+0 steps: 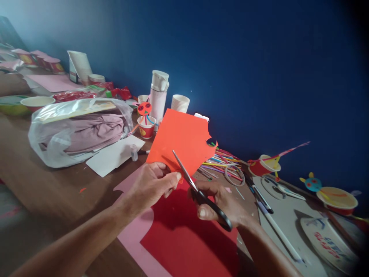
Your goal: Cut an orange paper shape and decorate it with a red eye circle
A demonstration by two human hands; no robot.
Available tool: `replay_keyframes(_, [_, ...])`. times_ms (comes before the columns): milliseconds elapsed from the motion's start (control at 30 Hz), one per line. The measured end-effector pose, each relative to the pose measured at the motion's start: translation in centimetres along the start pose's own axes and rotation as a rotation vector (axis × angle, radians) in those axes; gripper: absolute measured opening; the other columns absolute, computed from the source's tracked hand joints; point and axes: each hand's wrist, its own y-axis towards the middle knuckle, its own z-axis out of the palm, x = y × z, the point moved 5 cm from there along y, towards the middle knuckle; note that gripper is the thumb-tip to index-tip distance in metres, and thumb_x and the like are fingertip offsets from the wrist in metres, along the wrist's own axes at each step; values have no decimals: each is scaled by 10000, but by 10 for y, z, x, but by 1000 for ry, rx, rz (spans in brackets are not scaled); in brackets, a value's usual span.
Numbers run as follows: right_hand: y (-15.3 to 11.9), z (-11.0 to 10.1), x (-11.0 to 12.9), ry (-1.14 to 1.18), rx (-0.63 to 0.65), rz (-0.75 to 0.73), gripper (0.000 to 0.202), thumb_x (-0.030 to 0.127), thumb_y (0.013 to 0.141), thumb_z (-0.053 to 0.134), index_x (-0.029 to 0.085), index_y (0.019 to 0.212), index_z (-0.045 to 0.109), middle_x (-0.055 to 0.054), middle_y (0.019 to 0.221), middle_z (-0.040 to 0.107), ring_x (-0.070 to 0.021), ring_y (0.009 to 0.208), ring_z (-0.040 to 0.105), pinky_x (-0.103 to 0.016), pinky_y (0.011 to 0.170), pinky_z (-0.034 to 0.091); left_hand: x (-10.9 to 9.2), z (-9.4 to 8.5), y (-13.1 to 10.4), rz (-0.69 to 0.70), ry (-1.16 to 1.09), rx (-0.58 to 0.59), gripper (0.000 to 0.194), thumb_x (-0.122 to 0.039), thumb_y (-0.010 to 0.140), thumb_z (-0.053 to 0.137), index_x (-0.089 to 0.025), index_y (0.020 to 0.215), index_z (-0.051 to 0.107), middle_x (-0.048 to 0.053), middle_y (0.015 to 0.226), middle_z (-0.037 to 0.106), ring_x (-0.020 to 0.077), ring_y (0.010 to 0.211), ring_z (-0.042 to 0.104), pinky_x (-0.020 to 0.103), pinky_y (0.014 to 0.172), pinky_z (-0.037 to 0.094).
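Note:
An orange sheet of paper (181, 134) with a jagged, cut-away right edge is pinched at its lower edge by my left hand (157, 181). My right hand (219, 202) grips black-handled scissors (207, 204), whose blades point up and left across the lower part of the orange sheet. Whether the blades are biting into the paper, I cannot tell. Beneath both hands lie a red sheet (190, 234) and a pink sheet (132, 227) with cut edges.
A clear plastic bag (54, 146) with pink cloth lies left, beside white paper (115, 156). Behind stand a white bottle (158, 96), stacked paper cups (180, 103) and a cup with an orange paper face (146, 129). Colored sticks (221, 161), pens (261, 198) and decorated cups (259, 167) spread right.

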Motion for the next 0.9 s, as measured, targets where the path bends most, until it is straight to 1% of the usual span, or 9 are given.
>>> replay_keyframes(100, [0, -1, 4, -8, 18, 18, 439, 599, 678, 674, 187, 681, 523, 42, 613, 412, -117, 594, 388, -233, 529, 291, 1, 1, 2, -15, -20, 22, 257, -300, 663, 587, -177, 441, 544, 0, 390, 507, 78, 372, 411, 217, 420, 283])
replay_keyframes(233, [1, -4, 7, -59, -1, 36, 446, 613, 682, 654, 186, 648, 530, 38, 593, 409, -116, 579, 385, -231, 505, 299, 2, 2, 2, -32, -42, 35, 216, -278, 649, 592, -178, 462, 549, -5, 402, 511, 76, 368, 405, 215, 410, 270])
replay_keyframes(433, [0, -4, 1, -69, 50, 51, 419, 585, 706, 646, 177, 696, 547, 40, 596, 413, -109, 565, 375, -234, 495, 293, 1, 2, 4, -52, -29, 35, 200, -283, 639, 601, -177, 477, 550, -9, 402, 512, 74, 360, 405, 210, 401, 280])
replay_keyframes(567, [0, -7, 0, -150, -11, 59, 444, 611, 694, 646, 177, 692, 556, 31, 610, 430, -114, 577, 370, -236, 509, 276, 6, 3, 6, -58, -63, 48, 213, -304, 666, 610, -169, 518, 539, -11, 445, 525, 74, 379, 434, 211, 422, 313])
replay_keyframes(633, [1, -6, -1, -148, -47, 42, 468, 638, 695, 629, 176, 694, 556, 28, 625, 429, -117, 591, 365, -237, 521, 272, 10, 5, 6, -28, -112, 69, 246, -342, 713, 615, -165, 564, 531, -11, 497, 539, 70, 400, 439, 214, 444, 330])
replay_keyframes(700, [3, -3, -2, -97, -78, 13, 484, 656, 704, 607, 175, 720, 558, 27, 642, 427, -120, 605, 361, -238, 533, 272, 13, 9, 5, 28, -171, 109, 259, -388, 761, 615, -167, 654, 532, -19, 575, 550, 65, 429, 441, 215, 469, 346])
replay_keyframes(767, [5, 0, -5, -37, -106, -11, 471, 645, 710, 611, 179, 753, 557, 29, 653, 421, -122, 616, 361, -237, 539, 276, 15, 13, 4, 70, -184, 130, 277, -422, 794, 607, -172, 712, 519, -36, 590, 524, 66, 453, 431, 215, 485, 343])
replay_keyframes(900, [7, 8, -7, 48, -134, -39, 433, 600, 704, 652, 182, 724, 540, 38, 639, 392, -114, 603, 355, -231, 535, 285, 17, 12, 1, 114, -141, 62, 311, -449, 829, 573, -170, 704, 515, -51, 525, 457, 80, 487, 408, 216, 502, 327])
